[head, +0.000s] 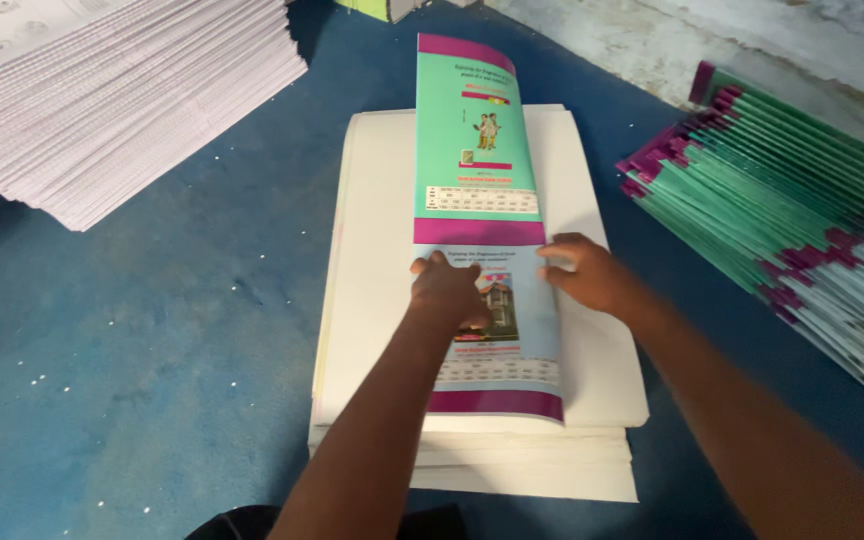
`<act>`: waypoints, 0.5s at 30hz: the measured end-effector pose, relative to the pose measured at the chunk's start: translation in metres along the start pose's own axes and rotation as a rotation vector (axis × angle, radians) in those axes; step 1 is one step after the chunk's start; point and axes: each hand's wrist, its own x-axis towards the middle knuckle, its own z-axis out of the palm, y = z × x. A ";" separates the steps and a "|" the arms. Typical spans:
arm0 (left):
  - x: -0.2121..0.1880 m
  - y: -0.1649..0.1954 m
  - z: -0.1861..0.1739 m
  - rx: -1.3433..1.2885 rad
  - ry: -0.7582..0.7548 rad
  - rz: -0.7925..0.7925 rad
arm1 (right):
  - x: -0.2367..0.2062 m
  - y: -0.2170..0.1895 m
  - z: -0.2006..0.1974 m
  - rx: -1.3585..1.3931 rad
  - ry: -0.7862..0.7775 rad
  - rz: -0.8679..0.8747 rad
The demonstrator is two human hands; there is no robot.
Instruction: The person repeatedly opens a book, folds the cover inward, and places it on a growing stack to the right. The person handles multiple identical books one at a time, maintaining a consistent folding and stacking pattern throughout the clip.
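Note:
A long printed cover sheet (474, 150), teal on its far half and pale blue on its near half with magenta bands, lies lengthwise on a stack of blank white sheets (372, 280). My left hand (449, 292) presses flat on the sheet's near half, fingers together. At the sheet's right edge, beside the left hand, my right hand (589, 275) rests with its fingers on the paper. The far end of the cover curls up slightly.
A tall pile of white printed sheets (102, 100) stands at the far left. A fanned row of teal and magenta covers (792, 210) lies at the right. Everything sits on a blue floor covering (132, 350); a pale concrete strip (652, 40) runs behind.

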 end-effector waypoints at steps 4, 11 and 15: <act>-0.004 0.001 -0.004 -0.024 0.001 0.010 | -0.033 0.024 -0.045 -0.149 0.023 0.329; -0.007 0.005 -0.009 0.007 0.027 0.000 | -0.081 0.045 -0.084 -0.454 -0.209 0.774; -0.008 0.009 -0.009 0.003 0.045 -0.004 | -0.102 0.056 -0.089 -0.449 -0.383 0.892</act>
